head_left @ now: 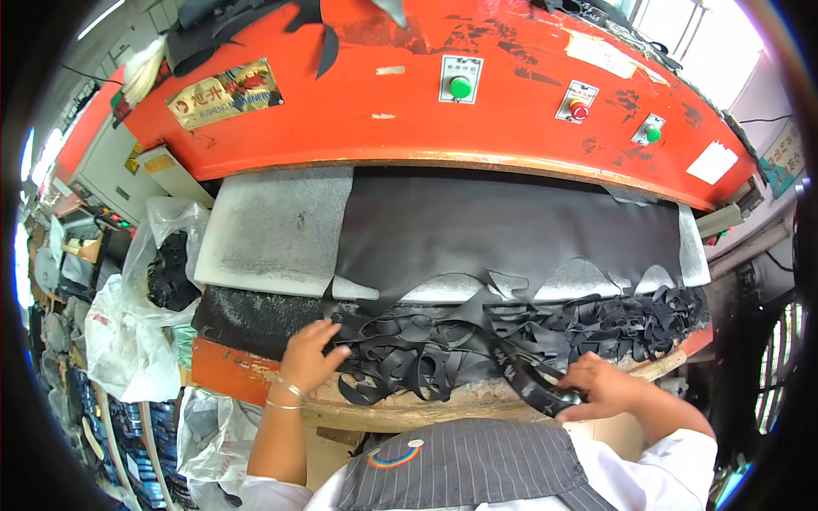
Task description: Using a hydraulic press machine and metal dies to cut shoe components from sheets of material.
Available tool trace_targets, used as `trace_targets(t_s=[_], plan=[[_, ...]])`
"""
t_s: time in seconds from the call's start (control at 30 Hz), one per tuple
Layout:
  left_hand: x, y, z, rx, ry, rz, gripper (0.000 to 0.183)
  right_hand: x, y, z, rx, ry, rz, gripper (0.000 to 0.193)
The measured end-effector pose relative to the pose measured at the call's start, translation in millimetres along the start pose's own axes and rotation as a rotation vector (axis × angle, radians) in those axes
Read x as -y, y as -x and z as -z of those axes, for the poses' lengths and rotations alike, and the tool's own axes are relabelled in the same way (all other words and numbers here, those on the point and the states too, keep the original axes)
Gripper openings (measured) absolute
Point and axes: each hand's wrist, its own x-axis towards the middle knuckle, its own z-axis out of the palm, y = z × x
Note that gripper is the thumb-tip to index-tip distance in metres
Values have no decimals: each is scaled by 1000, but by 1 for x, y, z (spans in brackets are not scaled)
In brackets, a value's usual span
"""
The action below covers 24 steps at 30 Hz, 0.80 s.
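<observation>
Beyond left hand, loosely spread; beyond right hand, gripping black curved tool; black sheet lies flat

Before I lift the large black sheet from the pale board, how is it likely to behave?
The black sheet is probably floppy: narrow ends of its cut front edge bend over the pale board. It looks thin, so it may be light for its size. The similar-looking black strips in front curl and tangle, so its edge could catch.
</observation>
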Motion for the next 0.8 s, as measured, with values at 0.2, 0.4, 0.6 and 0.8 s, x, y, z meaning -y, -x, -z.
trace_targets(t_s=[0.2,0.4,0.6,0.8], plan=[[16,-82,40,-566,346,-231,25,69,-30,56,55,-547,-58,44],[43,-175,7,-696,-87,-226,35,85,-174,47,-193,10,210,53],[30,-174,0,-630,13,-189,33,21,-290,0,-311,324,104,50],[26,-175,5,-626,117,-171,24,-15,-312,-15,-309,427,174,57]])
